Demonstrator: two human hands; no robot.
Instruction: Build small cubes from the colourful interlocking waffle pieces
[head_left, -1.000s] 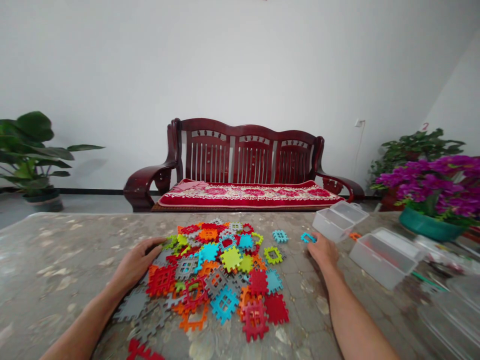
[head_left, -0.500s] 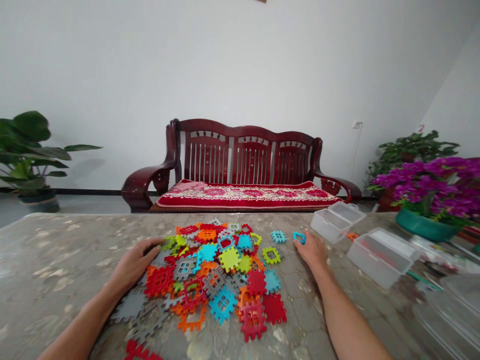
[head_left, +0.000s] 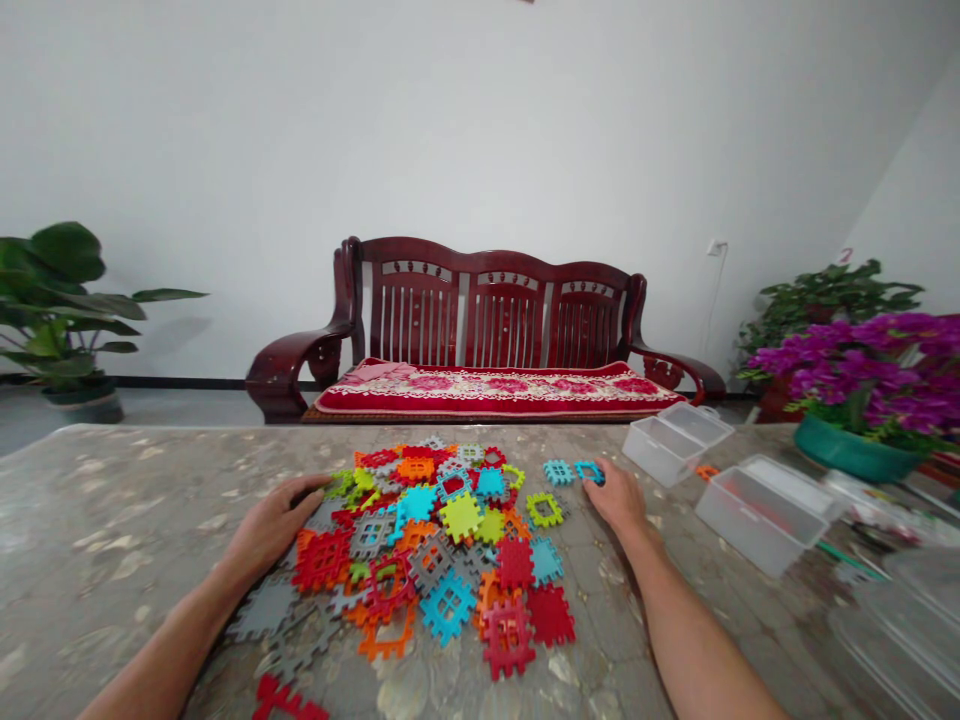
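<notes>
Clear box (head_left: 657,455) nr R hand (head_left: 616,495), touching blue tile (head_left: 589,470).

Two forearms are being seen, bare from wrist to lower view edge. The left hand (head_left: 274,525) and right hand (head_left: 619,497) are being left uncovered.

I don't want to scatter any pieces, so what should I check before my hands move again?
1. Contact: right hand touches the small blue tile: ok. Grip on it: cannot tell.
2. Support: left hand lies flat on the left edge of the tile pile: ok.
3. Container: clear box to the right of the right hand, top open: ok.
4. Clearance: flower pot apart from the right arm: ok.
5. Edge: red tile nearest the person fully on the table: cannot tell, cut by the frame.
</notes>
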